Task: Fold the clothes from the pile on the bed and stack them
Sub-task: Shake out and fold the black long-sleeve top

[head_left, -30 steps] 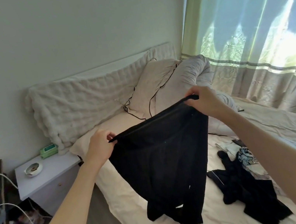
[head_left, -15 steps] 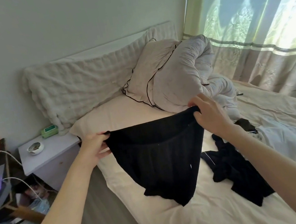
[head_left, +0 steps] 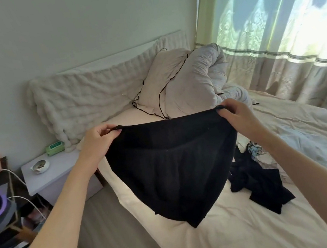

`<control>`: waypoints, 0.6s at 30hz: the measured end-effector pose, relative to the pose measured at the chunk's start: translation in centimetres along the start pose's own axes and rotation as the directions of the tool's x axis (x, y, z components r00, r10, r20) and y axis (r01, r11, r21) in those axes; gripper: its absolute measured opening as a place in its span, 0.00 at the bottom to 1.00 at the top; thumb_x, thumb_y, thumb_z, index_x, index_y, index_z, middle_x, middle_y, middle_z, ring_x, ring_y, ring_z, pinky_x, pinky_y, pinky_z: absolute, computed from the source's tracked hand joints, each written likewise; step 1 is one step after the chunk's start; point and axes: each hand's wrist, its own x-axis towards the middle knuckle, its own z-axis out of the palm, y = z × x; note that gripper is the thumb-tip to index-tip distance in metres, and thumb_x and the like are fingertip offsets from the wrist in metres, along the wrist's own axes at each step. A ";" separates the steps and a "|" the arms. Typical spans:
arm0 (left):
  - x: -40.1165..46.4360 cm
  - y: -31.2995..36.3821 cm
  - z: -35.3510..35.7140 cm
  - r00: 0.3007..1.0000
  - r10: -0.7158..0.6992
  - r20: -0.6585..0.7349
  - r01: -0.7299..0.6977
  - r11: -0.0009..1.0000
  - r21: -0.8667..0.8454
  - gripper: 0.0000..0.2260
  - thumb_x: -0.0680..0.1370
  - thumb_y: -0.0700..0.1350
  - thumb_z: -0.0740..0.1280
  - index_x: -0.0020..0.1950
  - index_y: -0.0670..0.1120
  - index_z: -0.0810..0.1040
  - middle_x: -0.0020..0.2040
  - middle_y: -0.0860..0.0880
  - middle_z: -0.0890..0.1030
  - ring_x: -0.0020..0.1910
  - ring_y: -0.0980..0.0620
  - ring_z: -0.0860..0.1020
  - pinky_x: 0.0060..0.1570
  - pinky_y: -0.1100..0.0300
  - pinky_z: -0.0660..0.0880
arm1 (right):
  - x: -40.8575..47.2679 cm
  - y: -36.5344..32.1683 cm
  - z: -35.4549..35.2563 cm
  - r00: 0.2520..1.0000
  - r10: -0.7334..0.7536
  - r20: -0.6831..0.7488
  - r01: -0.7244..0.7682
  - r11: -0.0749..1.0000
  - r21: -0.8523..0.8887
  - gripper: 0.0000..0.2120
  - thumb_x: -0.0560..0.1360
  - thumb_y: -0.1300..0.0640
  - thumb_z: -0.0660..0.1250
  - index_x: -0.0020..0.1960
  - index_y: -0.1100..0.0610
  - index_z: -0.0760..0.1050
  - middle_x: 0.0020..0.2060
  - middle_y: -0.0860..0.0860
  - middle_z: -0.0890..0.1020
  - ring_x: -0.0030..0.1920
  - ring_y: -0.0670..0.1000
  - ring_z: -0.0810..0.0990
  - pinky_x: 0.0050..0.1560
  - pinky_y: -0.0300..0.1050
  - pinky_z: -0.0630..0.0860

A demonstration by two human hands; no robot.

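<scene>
No legible text, label, brand, number or sign is being displayed. Printing is being shown on the green pack (head_left: 54,145) beside the nightstand (head_left: 63,172), but it is too blurred to be read.

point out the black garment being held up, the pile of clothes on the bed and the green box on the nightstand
black garment (head_left: 174,171), head view, middle of the hanging fabric
pile of clothes (head_left: 257,181), head view, dark cloth at its near side
green box (head_left: 55,147), head view, its top face

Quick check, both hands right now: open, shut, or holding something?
Left hand: pinches the left end of the black garment's top edge.
Right hand: pinches the right end of the same edge.
</scene>
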 end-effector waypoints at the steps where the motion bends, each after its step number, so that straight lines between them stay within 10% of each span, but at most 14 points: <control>1: -0.5 0.5 -0.3 0.999 0.035 -0.011 -0.035 0.999 0.025 0.09 0.75 0.42 0.68 0.39 0.55 0.80 0.31 0.59 0.81 0.32 0.63 0.77 0.35 0.72 0.70 | -0.9 -0.5 -0.4 0.999 -0.037 -0.019 0.036 0.997 -0.074 0.07 0.76 0.60 0.64 0.41 0.62 0.73 0.32 0.49 0.73 0.35 0.46 0.71 0.38 0.34 0.66; 6: -3.5 2.6 -1.4 0.989 0.148 -0.026 -0.147 0.988 0.048 0.09 0.77 0.45 0.66 0.38 0.55 0.79 0.30 0.58 0.80 0.28 0.62 0.76 0.29 0.72 0.69 | -5.5 -4.6 -2.9 0.975 -0.175 -0.133 0.123 0.936 -0.328 0.09 0.75 0.60 0.63 0.37 0.60 0.70 0.29 0.49 0.71 0.31 0.44 0.69 0.32 0.30 0.64; 11: -5.7 5.6 -2.0 0.969 0.240 -0.054 -0.240 0.971 0.013 0.09 0.77 0.45 0.66 0.36 0.51 0.77 0.28 0.53 0.77 0.22 0.58 0.74 0.23 0.67 0.72 | -8.5 -9.1 -5.8 0.949 -0.071 -0.306 0.028 0.989 -0.143 0.06 0.75 0.58 0.64 0.40 0.57 0.72 0.33 0.47 0.73 0.34 0.43 0.70 0.35 0.38 0.65; 18: -9.2 5.5 -1.9 0.988 0.007 0.156 0.026 0.977 -0.212 0.06 0.77 0.43 0.66 0.40 0.48 0.79 0.29 0.54 0.80 0.29 0.59 0.79 0.28 0.66 0.75 | -11.9 -8.9 -8.4 0.931 0.247 0.267 -0.290 0.947 0.134 0.16 0.75 0.56 0.68 0.53 0.69 0.75 0.44 0.57 0.77 0.44 0.51 0.78 0.46 0.42 0.76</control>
